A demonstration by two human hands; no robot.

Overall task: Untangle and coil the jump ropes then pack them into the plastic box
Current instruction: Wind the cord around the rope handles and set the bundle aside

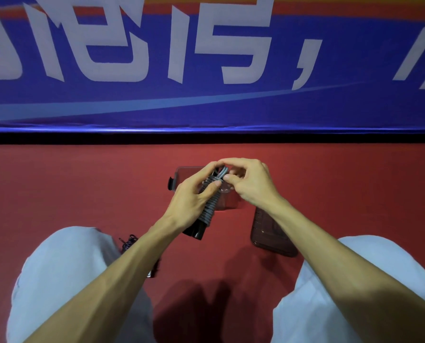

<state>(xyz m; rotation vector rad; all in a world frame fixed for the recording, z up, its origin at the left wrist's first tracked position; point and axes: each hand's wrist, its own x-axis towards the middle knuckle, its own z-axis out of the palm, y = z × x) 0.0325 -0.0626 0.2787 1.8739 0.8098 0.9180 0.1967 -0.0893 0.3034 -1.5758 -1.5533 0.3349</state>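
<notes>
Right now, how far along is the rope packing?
Partway. Done: the grey cord is wound tightly round the black handles of the jump rope. In hand: left hand grips the bundle while the right hand works the cord end. Left: the plastic box looks unfilled, its lid lies aside, and a second rope waits under the left forearm.

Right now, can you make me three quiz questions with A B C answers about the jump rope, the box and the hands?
1. Where is the plastic box?
A. On a knee
B. On the red floor beyond the hands
C. On the banner

2. What colour is the cord wound around the jump rope?
A. Grey
B. Yellow
C. Green

3. What is the right hand doing?
A. Resting flat on the floor
B. Pinching the cord end
C. Lifting the lid

Answers: 1 B, its corner shows past the left hand. 2 A, grey coils wrap black handles. 3 B, fingertips meet at the bundle's top.
</notes>
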